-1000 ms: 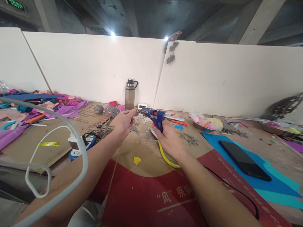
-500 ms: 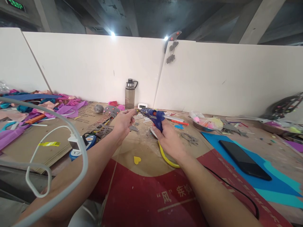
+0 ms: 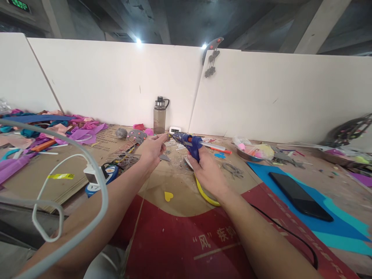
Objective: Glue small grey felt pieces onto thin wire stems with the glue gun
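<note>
Head view: my right hand [image 3: 209,170] is wrapped around the handle of a blue glue gun [image 3: 193,148], fingers curled in. The gun is up above the middle of the table [image 3: 322,174], lying roughly level, its nozzle pointing to my left and a pale glue stick [image 3: 214,146] poking out of its back end. My left hand [image 3: 151,153] meets it from the other side, thumb and fingertips pinched together on a small piece [image 3: 169,136] right at the nozzle; it's too small for me to tell what it is.

Below my hands, a yellow heart [image 3: 168,196] lies flat on the cardboard [image 3: 165,240], and a yellow ring [image 3: 205,194] shows partly from under my right hand. Off to the right, a black phone [image 3: 299,195] rests on a blue sheet [image 3: 260,170]. Farther back, a bottle [image 3: 159,121] stands upright near the white panel [image 3: 116,81], with a small white clock [image 3: 174,130] just beside it.
</note>
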Demonstrator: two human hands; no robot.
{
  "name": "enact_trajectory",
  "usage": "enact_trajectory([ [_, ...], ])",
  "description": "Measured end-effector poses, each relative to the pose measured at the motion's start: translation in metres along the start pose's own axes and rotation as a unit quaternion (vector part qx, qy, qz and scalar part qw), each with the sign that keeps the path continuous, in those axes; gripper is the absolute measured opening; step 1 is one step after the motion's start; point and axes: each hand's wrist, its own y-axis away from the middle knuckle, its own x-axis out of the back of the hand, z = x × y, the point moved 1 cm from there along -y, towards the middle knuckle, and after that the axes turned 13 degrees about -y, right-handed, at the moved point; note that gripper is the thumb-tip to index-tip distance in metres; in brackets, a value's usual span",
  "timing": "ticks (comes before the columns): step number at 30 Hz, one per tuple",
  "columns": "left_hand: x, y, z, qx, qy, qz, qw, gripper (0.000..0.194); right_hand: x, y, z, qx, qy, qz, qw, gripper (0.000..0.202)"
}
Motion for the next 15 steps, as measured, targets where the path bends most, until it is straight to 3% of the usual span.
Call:
enact_trajectory([
  [15,0.0002,-0.0016,-0.0018,-0.003,-0.024,-0.005,1.0,0.019,0.0003,0.0022,-0.0039,0.028,-0.012,0.005,1.0,0.028],
])
